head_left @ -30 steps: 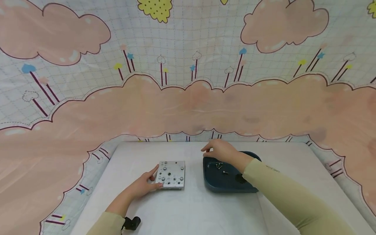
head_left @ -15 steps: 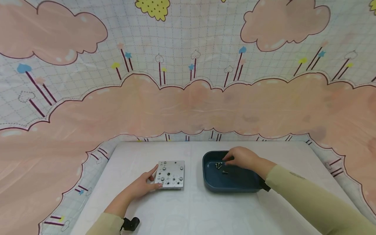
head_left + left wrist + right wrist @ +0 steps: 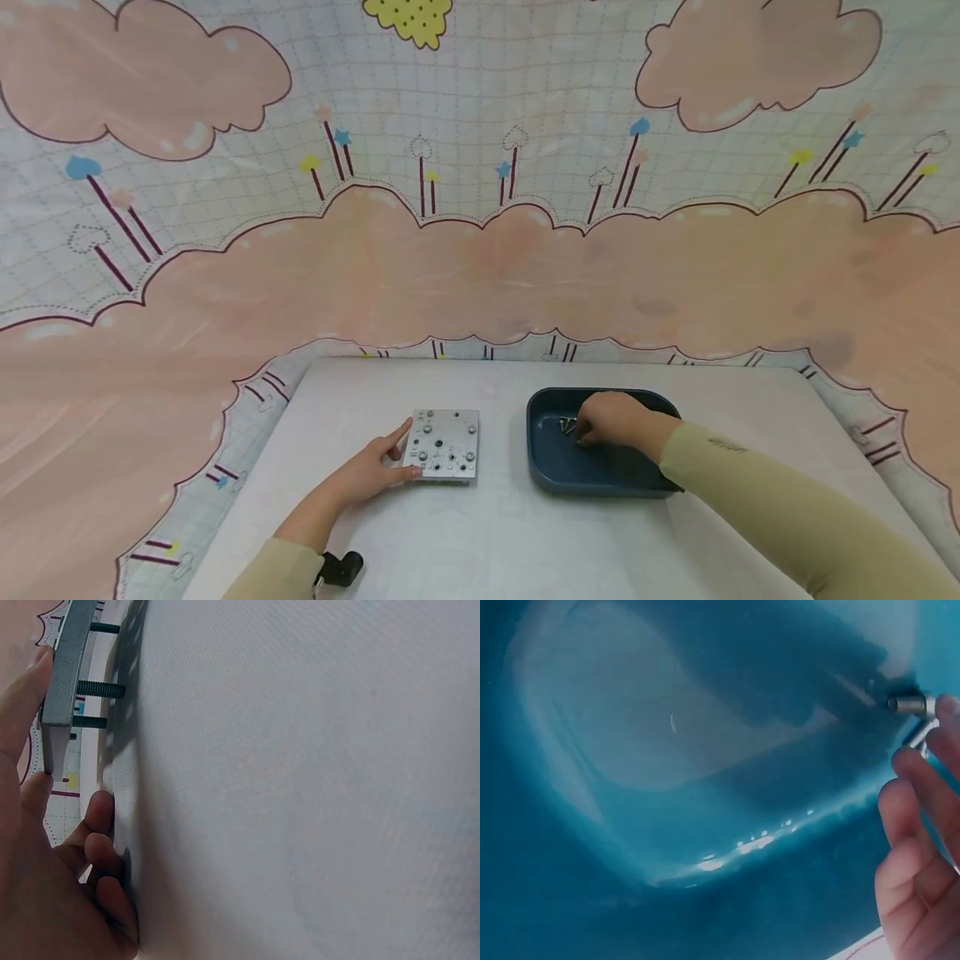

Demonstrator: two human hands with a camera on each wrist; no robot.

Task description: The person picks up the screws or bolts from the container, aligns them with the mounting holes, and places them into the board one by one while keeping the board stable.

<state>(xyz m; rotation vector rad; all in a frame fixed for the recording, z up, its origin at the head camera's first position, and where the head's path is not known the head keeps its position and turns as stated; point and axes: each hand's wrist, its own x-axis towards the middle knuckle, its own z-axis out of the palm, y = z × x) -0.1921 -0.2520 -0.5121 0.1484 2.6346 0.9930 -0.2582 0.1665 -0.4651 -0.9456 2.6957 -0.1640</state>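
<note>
My left hand (image 3: 369, 473) grips the left edge of a silver metal plate (image 3: 442, 433), thumb at its near corner and a finger along the side. Holes and several screw heads dot its top. In the left wrist view, threaded screw shanks (image 3: 101, 689) stick out from its underside. My right hand (image 3: 617, 418) reaches into a dark blue tray (image 3: 542, 479), fingers bent down to its floor. At its fingertips in the right wrist view lie metal screws (image 3: 910, 704); I cannot tell whether one is pinched. More loose screws (image 3: 566, 425) show just left of the fingers.
The tray stands to the right of the plate on a white-covered table (image 3: 495, 542). A black device (image 3: 342, 568) sits at my left wrist. Behind the table hangs a patterned cloth (image 3: 480, 275) with clouds.
My right hand first moved right from the tray's far left rim, then down to the screws inside. The left hand keeps its grip on the plate. The head view has shifted slightly.
</note>
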